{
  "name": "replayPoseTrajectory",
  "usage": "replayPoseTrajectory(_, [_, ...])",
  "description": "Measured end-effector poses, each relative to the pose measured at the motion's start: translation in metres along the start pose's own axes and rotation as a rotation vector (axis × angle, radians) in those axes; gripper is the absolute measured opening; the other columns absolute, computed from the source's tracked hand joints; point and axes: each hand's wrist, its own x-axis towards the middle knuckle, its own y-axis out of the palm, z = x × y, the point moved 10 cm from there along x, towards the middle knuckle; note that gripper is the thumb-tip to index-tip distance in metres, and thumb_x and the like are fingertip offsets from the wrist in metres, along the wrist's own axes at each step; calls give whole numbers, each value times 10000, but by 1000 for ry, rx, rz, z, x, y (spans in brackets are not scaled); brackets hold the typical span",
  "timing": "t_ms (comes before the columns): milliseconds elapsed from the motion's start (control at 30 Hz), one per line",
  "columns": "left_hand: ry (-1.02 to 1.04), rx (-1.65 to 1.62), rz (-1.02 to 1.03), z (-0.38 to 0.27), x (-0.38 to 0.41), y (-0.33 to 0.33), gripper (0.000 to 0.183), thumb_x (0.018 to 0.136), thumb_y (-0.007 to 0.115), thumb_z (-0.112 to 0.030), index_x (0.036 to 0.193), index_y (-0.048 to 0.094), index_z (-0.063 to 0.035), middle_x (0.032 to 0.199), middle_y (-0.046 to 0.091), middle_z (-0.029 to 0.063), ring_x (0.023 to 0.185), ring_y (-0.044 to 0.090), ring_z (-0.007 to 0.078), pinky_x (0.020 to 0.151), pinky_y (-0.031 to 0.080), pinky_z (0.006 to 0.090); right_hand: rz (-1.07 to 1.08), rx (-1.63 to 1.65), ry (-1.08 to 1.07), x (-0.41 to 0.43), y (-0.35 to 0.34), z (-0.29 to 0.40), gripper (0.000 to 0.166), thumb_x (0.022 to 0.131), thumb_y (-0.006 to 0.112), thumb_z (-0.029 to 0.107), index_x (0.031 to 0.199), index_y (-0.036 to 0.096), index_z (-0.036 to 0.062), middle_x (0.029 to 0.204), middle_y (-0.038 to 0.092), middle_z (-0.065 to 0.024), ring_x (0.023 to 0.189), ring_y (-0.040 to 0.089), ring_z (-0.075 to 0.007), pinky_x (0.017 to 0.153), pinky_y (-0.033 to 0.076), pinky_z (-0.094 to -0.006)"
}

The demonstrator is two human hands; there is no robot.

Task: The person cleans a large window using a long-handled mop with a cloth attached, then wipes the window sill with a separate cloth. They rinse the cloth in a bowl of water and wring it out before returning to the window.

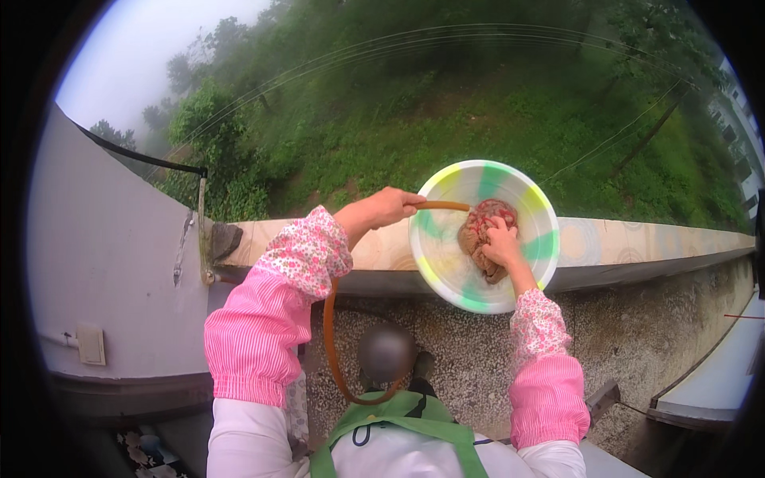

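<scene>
My left hand [387, 208] grips an orange-brown rubber hose [443, 205] close to its end. The hose end points into a round plastic basin [541, 239] with white, green and yellow patches. Inside lies a bunched brown cloth [472, 238] with red strands or trim on its upper part. My right hand [502, 242] is on this cloth, its fingers bent into the folds; some fingertips are hidden. Water seems to lie around the cloth, though its depth is unclear. From my left hand the hose drops behind the sleeve and loops past my green apron [382, 412].
The basin rests on a tiled parapet ledge [603, 242], with a green slope beyond it. A dark stone [227, 240] sits at the ledge's left end, beside a grey wall [119, 257]. Below, a rounded dark object [387, 352] stands over the speckled floor [472, 358].
</scene>
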Motion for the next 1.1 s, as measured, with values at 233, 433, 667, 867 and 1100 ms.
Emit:
replayPoseTrajectory(233, [-29, -15, 40, -9, -3, 32, 400, 908, 427, -189, 1306, 415, -150, 923, 583, 110, 502, 518, 161, 482, 477, 304, 26, -73, -29, -5, 0, -3, 348, 680, 596, 273, 938, 579, 40, 1374, 301, -124, 1114, 362, -468, 917, 364, -508])
replayPoseTrajectory(433, [-142, -242, 82, -27, -29, 61, 438, 922, 380, -180, 1354, 324, -143, 736, 517, 88, 430, 484, 147, 397, 459, 293, -62, -62, -85, -6, -4, 5, 343, 681, 602, 261, 927, 577, 23, 1360, 316, -159, 1106, 369, -487, 937, 342, -500])
replayPoseTrajectory(667, [-166, -376, 108, -30, -3, 101, 438, 889, 389, -123, 1318, 299, -125, 657, 481, 97, 415, 515, 168, 363, 459, 311, -192, 112, 56, -17, -18, -13, 395, 670, 677, 280, 962, 553, 44, 1400, 248, -110, 1117, 401, -424, 905, 389, -497])
replayPoseTrajectory(867, [266, 130, -418, -10, 75, 110, 493, 788, 443, -74, 1270, 348, -106, 895, 588, 221, 593, 614, 281, 483, 479, 381, -171, 470, -255, -18, -14, 27, 232, 656, 521, 75, 863, 581, -10, 1232, 424, -256, 972, 494, -442, 882, 405, -407])
replayPoseTrajectory(1100, [-23, -82, -120, -32, 98, 124, 683, 734, 429, 25, 1372, 269, -163, 948, 576, 253, 556, 610, 267, 519, 494, 362, -356, -52, 125, -52, -47, -6, 203, 704, 538, 132, 872, 652, 116, 993, 516, -203, 857, 535, -353, 791, 459, -396])
